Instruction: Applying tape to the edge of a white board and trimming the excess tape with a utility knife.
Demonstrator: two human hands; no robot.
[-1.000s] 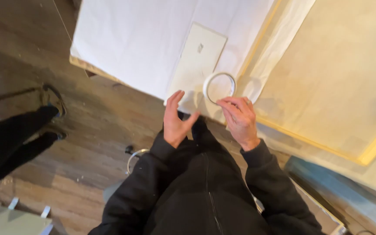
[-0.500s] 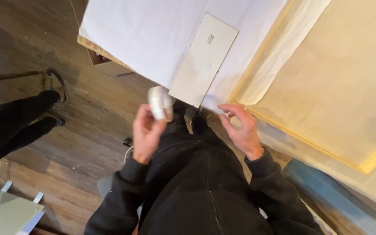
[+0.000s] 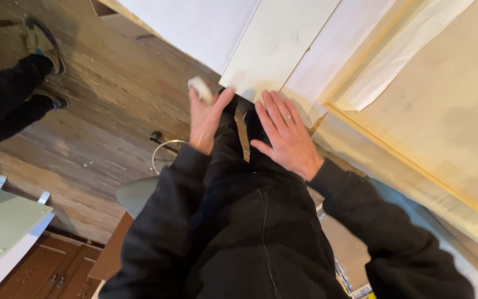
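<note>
At the tabletop's [image 3: 206, 27] near edge, the left hand [image 3: 204, 119] grips a white tape roll [image 3: 201, 89], held up beside the pale panel [image 3: 272, 47]. The right hand [image 3: 286, 133] lies flat, fingers spread, pressing that panel's corner.

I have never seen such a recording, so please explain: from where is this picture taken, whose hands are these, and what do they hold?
The camera sits on a person's head and looks down at that person's own black-sleeved arms. The left hand grips a white roll of tape. The right hand lies flat and open on the edge of a pale flat panel, holding nothing. The panel lies on a white sheet over a table. At the upper left, another person's legs stand on the wooden floor.
</note>
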